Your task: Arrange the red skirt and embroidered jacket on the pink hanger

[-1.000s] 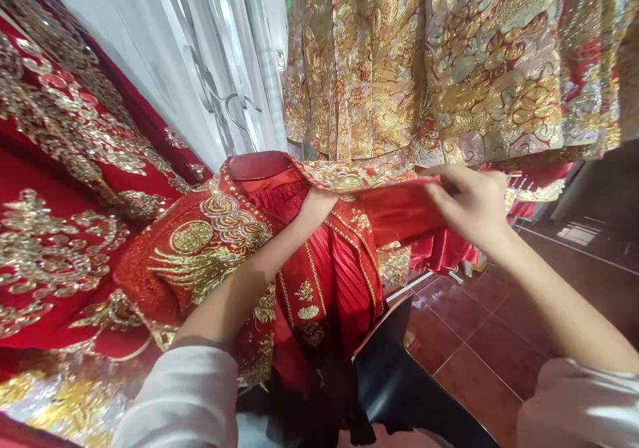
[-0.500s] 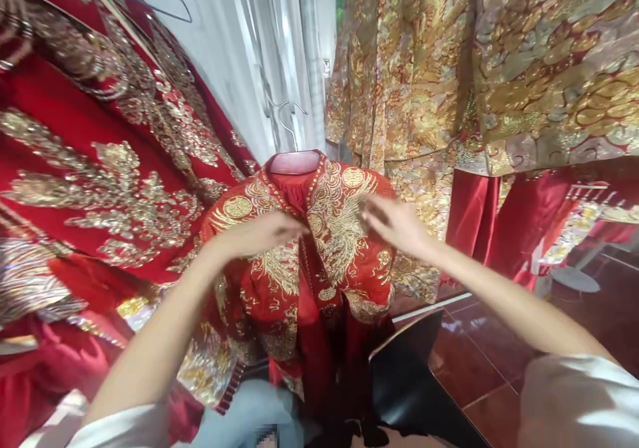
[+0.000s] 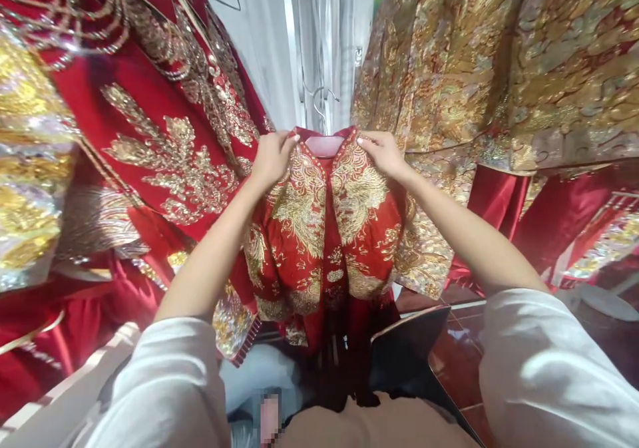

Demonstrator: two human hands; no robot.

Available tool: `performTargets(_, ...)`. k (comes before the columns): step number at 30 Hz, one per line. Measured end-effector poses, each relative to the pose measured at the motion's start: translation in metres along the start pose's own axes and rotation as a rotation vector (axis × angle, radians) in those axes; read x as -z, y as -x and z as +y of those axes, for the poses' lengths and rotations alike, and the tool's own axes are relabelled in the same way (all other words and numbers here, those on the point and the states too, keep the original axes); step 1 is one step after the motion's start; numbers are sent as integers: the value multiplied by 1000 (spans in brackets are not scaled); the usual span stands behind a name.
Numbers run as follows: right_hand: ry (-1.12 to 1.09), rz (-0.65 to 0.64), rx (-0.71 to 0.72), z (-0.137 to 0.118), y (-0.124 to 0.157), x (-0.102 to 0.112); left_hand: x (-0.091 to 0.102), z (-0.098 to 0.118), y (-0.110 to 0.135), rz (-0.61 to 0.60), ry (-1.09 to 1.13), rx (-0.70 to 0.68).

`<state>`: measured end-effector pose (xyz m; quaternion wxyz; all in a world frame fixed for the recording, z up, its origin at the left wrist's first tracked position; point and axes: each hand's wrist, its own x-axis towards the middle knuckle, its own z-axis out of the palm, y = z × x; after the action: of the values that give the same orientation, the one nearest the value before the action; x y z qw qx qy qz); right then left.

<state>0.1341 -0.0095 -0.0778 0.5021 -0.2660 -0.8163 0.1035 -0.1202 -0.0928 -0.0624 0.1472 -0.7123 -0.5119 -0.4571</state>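
In front of me hangs a red jacket with gold embroidery, its front parted down the middle. A pale pink hanger shows inside the collar, its metal hook rising above. My left hand grips the jacket's left shoulder beside the collar, thumb on top. On the opposite shoulder my right hand pinches the cloth the same way. Most fingertips are hidden behind the fabric.
Red garments with gold sequins hang close on the left. Gold-patterned robes hang on the right, above red cloth. Pale curtains are behind. A black panel stands low over dark red floor tiles.
Both hands have moved up from the jacket's chest to its shoulders beside the collar and taken hold there. The collar is now spread wider, and the camera view has shifted.
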Motion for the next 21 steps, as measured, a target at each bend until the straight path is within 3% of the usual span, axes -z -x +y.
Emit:
performTargets(4, -223, 19, -16, 8, -4, -1, 2, 5, -9, 90, 170, 28)
performTargets(9, -278, 65, -13, 1, -6, 1, 4, 5, -6, 102, 276, 23)
performTargets(14, -138, 22, 7, -1, -8, 11, 11, -13, -4, -30, 257, 16)
performTargets(18, 108, -130, 5, 8, 23, 35, 31, -31, 23, -241, 123, -36)
performTargets(21, 45, -152, -77, 29, 46, 46, 38, -48, 40, -389, 109, 21)
